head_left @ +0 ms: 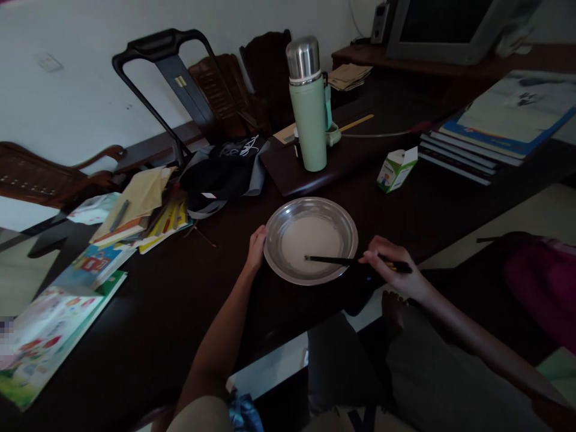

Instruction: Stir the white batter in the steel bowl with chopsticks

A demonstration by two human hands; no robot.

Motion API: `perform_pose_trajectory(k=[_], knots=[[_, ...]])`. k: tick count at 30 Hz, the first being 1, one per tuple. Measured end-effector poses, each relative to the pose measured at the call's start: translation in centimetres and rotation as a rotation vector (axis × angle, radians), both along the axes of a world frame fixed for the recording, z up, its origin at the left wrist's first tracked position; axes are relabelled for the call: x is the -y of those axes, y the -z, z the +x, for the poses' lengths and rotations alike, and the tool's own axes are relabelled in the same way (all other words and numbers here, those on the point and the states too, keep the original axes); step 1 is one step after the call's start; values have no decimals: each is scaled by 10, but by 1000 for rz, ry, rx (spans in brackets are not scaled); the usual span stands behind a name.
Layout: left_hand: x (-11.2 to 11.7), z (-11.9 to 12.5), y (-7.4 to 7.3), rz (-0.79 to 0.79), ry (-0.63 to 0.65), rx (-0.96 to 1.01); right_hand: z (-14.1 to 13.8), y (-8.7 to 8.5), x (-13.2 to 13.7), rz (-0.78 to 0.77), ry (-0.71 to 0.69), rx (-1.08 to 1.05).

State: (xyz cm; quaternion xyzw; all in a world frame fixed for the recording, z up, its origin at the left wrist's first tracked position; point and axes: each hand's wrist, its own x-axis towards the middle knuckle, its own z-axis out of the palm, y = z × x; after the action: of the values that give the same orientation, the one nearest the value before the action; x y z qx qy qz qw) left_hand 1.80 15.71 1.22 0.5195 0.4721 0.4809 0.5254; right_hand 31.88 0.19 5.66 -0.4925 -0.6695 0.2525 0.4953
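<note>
A round metal plate (310, 207) with a thin whitish layer in its middle lies on the dark table near the front edge. My left hand (256, 246) grips the plate's left rim, fingers curled on it. My right hand (390, 264) is closed on dark chopsticks (330, 260), whose tips rest in the plate's near part.
A green thermos with a steel cap (309, 105) stands behind the plate on a dark board. A small carton (396, 169) and a stack of books (495, 132) sit at the right. Books and papers (135, 216) and a black bag (225, 171) lie at the left. Chairs stand behind the table.
</note>
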Motion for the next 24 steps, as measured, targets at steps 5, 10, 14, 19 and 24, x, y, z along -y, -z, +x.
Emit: perform_pose_trajectory(k=[5,10,14,19,24], knots=[[2,1,-3,11,3,-12,-14,11,-16,79,-28,113],[1,1,-1,-10,-5,-14,4,5,-11,86,151,110],[1,0,0,9,7,-10,15,-7,3,13,162,50],[2,-1,-1,2,8,-14,-5,-4,1,2,26,57],[1,-1,-1,3,-3,-23,-15,8,-14,77,34,169]])
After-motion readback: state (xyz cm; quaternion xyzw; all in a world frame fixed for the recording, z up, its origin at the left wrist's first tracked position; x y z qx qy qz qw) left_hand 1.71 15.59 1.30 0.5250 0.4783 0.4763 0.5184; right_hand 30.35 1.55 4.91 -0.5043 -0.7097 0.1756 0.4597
